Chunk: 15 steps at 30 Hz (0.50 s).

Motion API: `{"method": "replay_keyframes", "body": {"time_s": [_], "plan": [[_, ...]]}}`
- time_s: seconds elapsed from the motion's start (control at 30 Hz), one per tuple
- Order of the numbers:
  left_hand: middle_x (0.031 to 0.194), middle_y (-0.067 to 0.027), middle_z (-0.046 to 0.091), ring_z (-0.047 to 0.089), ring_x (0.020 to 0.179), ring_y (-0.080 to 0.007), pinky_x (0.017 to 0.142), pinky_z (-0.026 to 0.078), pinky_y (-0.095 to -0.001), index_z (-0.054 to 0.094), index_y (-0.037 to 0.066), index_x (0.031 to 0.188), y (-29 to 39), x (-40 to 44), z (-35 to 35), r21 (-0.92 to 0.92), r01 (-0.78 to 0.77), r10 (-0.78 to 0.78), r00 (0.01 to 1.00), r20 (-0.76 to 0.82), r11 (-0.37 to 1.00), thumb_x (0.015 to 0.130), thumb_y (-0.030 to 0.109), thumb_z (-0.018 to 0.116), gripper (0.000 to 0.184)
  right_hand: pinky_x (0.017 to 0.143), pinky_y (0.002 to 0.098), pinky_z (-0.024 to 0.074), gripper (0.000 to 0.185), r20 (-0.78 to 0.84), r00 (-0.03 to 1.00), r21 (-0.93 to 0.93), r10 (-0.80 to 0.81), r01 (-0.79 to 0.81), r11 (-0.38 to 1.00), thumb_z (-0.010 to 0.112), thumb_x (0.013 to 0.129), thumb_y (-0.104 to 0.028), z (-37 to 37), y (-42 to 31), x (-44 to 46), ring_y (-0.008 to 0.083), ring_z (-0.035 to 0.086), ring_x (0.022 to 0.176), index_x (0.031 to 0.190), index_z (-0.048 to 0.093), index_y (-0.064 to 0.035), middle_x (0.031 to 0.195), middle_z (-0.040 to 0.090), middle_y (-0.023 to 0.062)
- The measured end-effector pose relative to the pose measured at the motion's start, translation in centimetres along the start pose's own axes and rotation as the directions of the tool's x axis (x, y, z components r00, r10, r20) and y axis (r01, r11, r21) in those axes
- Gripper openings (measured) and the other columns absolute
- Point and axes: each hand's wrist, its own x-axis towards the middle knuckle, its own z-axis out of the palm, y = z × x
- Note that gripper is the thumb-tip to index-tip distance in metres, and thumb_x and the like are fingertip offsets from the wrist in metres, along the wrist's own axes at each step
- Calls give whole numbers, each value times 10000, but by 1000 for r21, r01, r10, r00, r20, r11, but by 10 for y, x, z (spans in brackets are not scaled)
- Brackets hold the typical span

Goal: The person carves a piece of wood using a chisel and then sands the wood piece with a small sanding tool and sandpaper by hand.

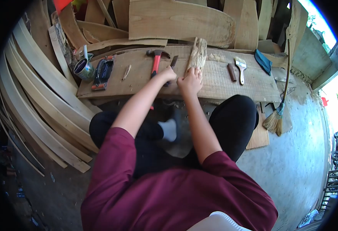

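My left hand [169, 74] is closed around what looks like a chisel [174, 61]; its dark flat blade sticks up past my fist, and most of the handle is hidden. My right hand [192, 81] grips the near end of a rough, weathered piece of wood [198, 54], which slants away across the plank bench [138, 86]. The two hands are close together but apart. Just left of my left hand lies a hammer [156, 63] with a red and black handle.
On the bench are a black and orange tool [103, 73], a wood splinter [127, 72], a brown cylinder [231, 72], a paintbrush [240, 70] and a teal cloth [263, 61]. A can [84, 69] stands at left. Curved boards [42, 104] flank it; a broom [275, 119] leans right.
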Motion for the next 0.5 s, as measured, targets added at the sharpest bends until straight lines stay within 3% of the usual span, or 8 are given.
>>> {"method": "replay_keyframes", "body": {"time_s": [0.03, 0.07, 0.1, 0.17, 0.27, 0.33, 0.43, 0.5], "plan": [[848, -239, 670, 670, 721, -315, 610, 543, -405, 637, -64, 1002, 28, -24, -55, 301, -129, 67, 976, 208, 945, 732, 135, 587, 339, 925, 578, 407, 422, 101, 993, 28, 56, -59, 998, 639, 693, -256, -5, -3, 1, 392, 420, 1286, 1064, 528, -89, 1384, 447, 208], [877, -265, 670, 678, 785, -348, 672, 551, -414, 695, -47, 893, 42, -34, -85, 254, -32, -32, 969, 244, 967, 696, 95, 545, 286, 927, 606, 396, 461, 206, 973, 53, 107, -120, 991, 639, 697, -238, -7, -4, 4, 407, 396, 1301, 1104, 500, -72, 1400, 419, 233], [930, -233, 677, 682, 820, -324, 691, 551, -410, 704, -24, 934, 38, -17, -92, 457, -163, 105, 983, 149, 874, 678, 87, 562, 313, 927, 606, 396, 461, 206, 973, 53, 103, -116, 992, 639, 697, -238, -5, -4, 9, 407, 396, 1301, 1104, 500, -72, 1400, 419, 233], [935, -179, 693, 682, 852, -308, 721, 547, -403, 721, 10, 905, 67, -26, -135, 576, -177, -4, 955, 298, 798, 669, 82, 579, 285, 923, 522, 447, 495, 176, 959, -79, 224, -213, 974, 698, 692, -305, 1, -5, 12, 359, 452, 1244, 1085, 512, -71, 1350, 438, 239], [906, -143, 705, 684, 848, -277, 720, 535, -410, 735, 59, 882, 65, -2, -143, 622, -27, -87, 984, 153, 782, 664, 87, 599, 259, 926, 509, 452, 557, 248, 922, -330, 298, -208, 921, 699, 705, -310, -19, -45, 36, 391, 479, 1207, 1148, 502, -36, 1299, 460, 294], [909, -127, 707, 683, 850, -270, 721, 531, -407, 737, 79, 884, 68, 3, -154, 591, 8, -137, 975, 174, 807, 658, 92, 617, 257, 938, 518, 443, 563, 377, 925, 26, 50, -65, 998, 711, 717, -308, -34, -63, 76, 394, 500, 1207, 1155, 516, -12, 1261, 504, 304], [924, -108, 709, 682, 853, -260, 718, 526, -400, 740, 114, 891, 50, 39, -166, 526, -69, -106, 949, 296, 848, 622, 107, 673, 278, 833, 387, 525, 418, 368, 875, 91, -313, 301, 949, 683, 716, -253, -78, -102, 132, 325, 641, 988, 1072, 607, -48, 1014, 673, 164], [925, -101, 710, 685, 843, -255, 743, 529, -395, 742, 114, 885, 53, 39, -174, 549, -78, -74, 965, 250, 832, 604, 93, 683, 288, 824, 397, 526, 319, 390, 826, 113, -407, 396, 911, 648, 725, -184, -75, -111, 161, 326, 639, 994, 1021, 633, -69, 1027, 672, 158]]}}
